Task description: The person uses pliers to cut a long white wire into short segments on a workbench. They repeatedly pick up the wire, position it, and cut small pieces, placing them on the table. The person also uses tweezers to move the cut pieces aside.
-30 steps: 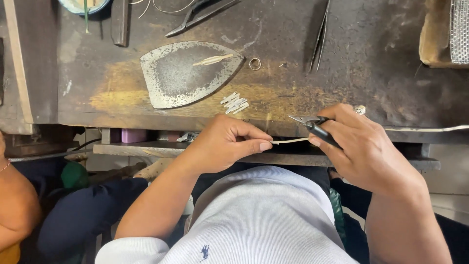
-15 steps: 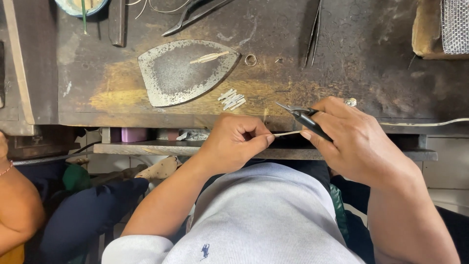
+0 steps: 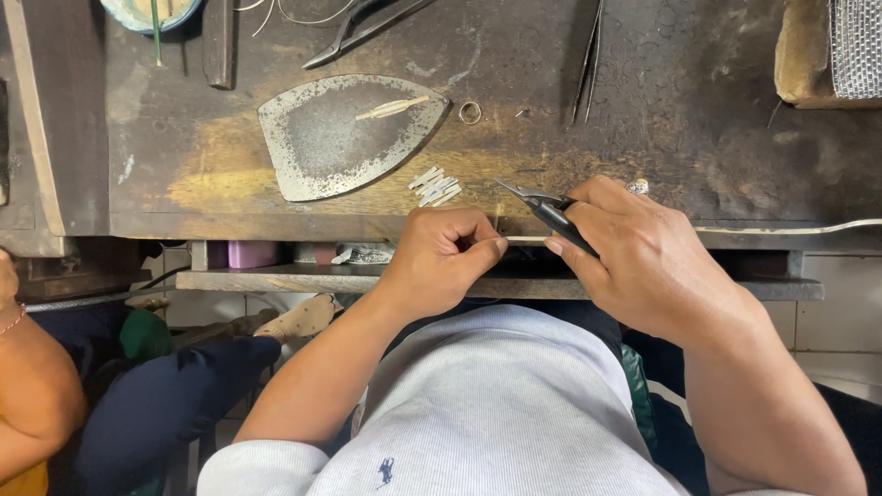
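Soft even daylight, sharp focus, faint shadows.

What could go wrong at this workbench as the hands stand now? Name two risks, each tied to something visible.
The pliers in the right hand point towards the left hand, so a slip might jab its fingers. The thin wire is pinched past the bench edge; if dropped, it would likely fall to the floor.

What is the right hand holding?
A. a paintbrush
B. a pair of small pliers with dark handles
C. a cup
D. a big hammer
B: the right hand wraps its grip around small pliers with dark handles and a pointed metal tip, while the left hand pinches a thin pale wire between the two hands at the edge of the worn wooden bench.
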